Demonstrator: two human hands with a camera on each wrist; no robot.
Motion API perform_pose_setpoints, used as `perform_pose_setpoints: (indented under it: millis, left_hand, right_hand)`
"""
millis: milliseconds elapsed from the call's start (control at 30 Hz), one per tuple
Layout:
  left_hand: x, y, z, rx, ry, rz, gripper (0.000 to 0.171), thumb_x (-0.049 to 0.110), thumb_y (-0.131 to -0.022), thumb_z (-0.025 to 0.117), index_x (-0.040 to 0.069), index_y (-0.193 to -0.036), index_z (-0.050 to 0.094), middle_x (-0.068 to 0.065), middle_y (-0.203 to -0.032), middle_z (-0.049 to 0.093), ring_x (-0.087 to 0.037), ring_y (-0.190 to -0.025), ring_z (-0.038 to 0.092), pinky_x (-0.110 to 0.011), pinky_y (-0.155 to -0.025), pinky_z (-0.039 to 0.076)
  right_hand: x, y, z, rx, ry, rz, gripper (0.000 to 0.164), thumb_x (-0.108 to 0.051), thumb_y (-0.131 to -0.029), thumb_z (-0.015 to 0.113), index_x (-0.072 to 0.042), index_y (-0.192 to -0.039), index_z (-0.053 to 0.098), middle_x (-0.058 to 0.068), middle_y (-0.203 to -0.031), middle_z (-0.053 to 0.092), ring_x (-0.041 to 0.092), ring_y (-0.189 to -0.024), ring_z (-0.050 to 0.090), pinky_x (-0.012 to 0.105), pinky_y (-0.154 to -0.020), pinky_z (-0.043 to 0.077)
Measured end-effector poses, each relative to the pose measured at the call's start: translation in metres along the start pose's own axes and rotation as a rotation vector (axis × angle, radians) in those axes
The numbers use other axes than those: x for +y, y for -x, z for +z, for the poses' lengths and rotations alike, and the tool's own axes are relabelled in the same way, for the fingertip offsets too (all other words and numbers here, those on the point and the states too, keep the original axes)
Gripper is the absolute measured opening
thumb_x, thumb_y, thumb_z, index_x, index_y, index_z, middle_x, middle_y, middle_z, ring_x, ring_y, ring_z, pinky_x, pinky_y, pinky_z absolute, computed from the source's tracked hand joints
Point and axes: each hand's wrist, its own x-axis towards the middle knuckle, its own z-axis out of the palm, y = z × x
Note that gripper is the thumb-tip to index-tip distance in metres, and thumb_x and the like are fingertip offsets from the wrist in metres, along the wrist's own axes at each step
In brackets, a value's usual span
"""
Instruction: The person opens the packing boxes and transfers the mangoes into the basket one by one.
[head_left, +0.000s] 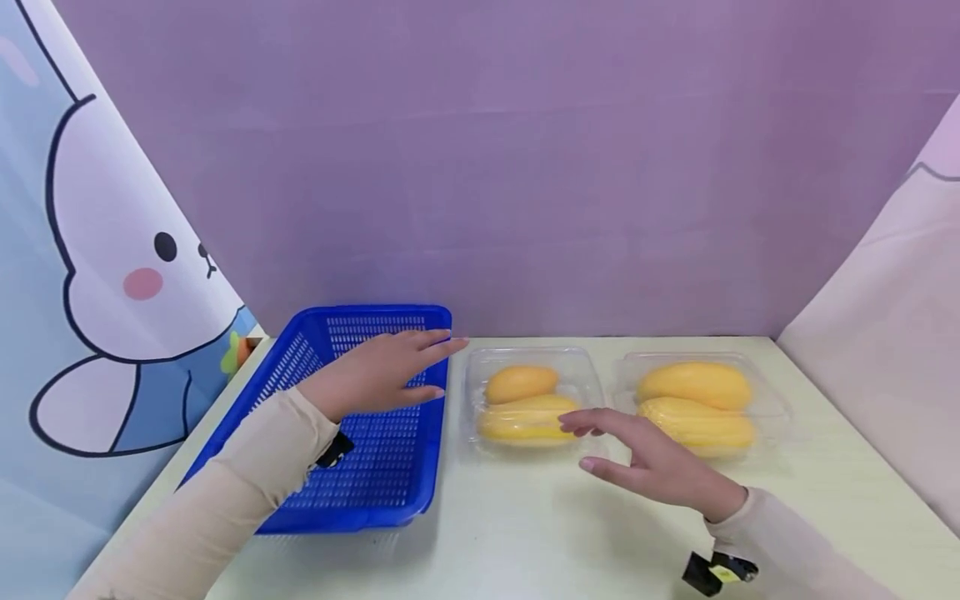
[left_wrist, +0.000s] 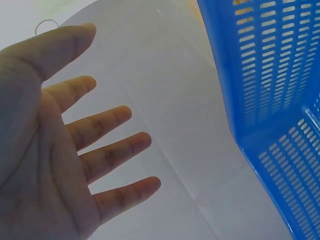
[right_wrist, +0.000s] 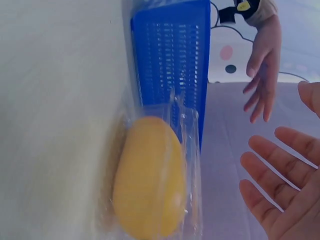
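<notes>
I have the right grip (head_left: 660,467) spread, thumb well off the fingers, holding nothing; the left grip (head_left: 378,375) is likewise spread wide and holds nothing, above the blue basket (head_left: 423,467). What matters most to me is that the left see-through box (head_left: 581,375) lies just ahead and to the left of the right grip's fingertips, which appear raised over its near right corner, so I judge the right the nearer of the two; the left grip's fingers appear to point over the basket's rim toward it. Both yellow fruits (head_left: 525,421) inside run lengthwise from side to side, one behind the other. The right see-through box (head_left: 768,404) sits ahead and to the right of the right grip, a narrow gap from its neighbour. Beyond both boxes, the purple backdrop (head_left: 495,167) limits reach; I have more room on the near side of the right grip, over the desk (head_left: 510,533).
</notes>
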Motion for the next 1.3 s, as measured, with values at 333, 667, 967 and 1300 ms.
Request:
perform_pose_setpoints:
  millis: [333, 667, 967, 1300]
  left_hand:
    - [0.016, -0.015, -0.006, -0.001, -0.066, 0.065, 0.068, 0.043, -0.092, 0.057, 0.029, -0.150, 0.024, -0.006, -0.150, 0.035, -0.031, -0.135, 0.036, -0.053, -0.105, 0.033]
    - [0.034, -0.024, -0.011, -0.024, -0.101, 0.122, 0.063, 0.042, -0.093, 0.056, 0.030, -0.148, 0.030, -0.005, -0.147, 0.040, -0.027, -0.133, 0.039, -0.052, -0.105, 0.034]
    - [0.046, -0.035, -0.004, -0.022, -0.130, 0.157, 0.062, 0.040, -0.092, 0.058, 0.029, -0.147, 0.032, -0.002, -0.145, 0.043, -0.023, -0.133, 0.041, -0.047, -0.107, 0.033]
    - [0.067, -0.047, 0.002, -0.063, -0.204, 0.212, 0.061, 0.042, -0.092, 0.057, 0.029, -0.147, 0.033, -0.002, -0.144, 0.044, -0.024, -0.129, 0.044, -0.048, -0.104, 0.038]
  right_hand:
    - [0.000, -0.007, 0.017, -0.022, -0.136, -0.034, 0.036, -0.005, -0.091, 0.059, -0.009, -0.127, 0.054, -0.002, -0.111, 0.064, 0.011, -0.096, 0.061, 0.032, -0.081, 0.050]
    - [-0.002, -0.010, 0.029, -0.100, -0.382, 0.057, 0.028, -0.002, -0.095, 0.050, -0.006, -0.122, 0.055, 0.006, -0.105, 0.065, 0.017, -0.096, 0.062, 0.030, -0.083, 0.050]
    - [-0.001, -0.014, 0.042, -0.137, -0.574, 0.220, 0.026, -0.009, -0.099, 0.045, 0.007, -0.118, 0.055, 0.024, -0.099, 0.063, 0.023, -0.093, 0.064, 0.034, -0.082, 0.052]
    - [0.005, -0.013, 0.056, -0.139, -0.980, 0.565, 0.038, -0.018, -0.100, 0.043, 0.013, -0.120, 0.050, 0.004, -0.098, 0.066, 0.017, -0.089, 0.063, 0.030, -0.078, 0.053]
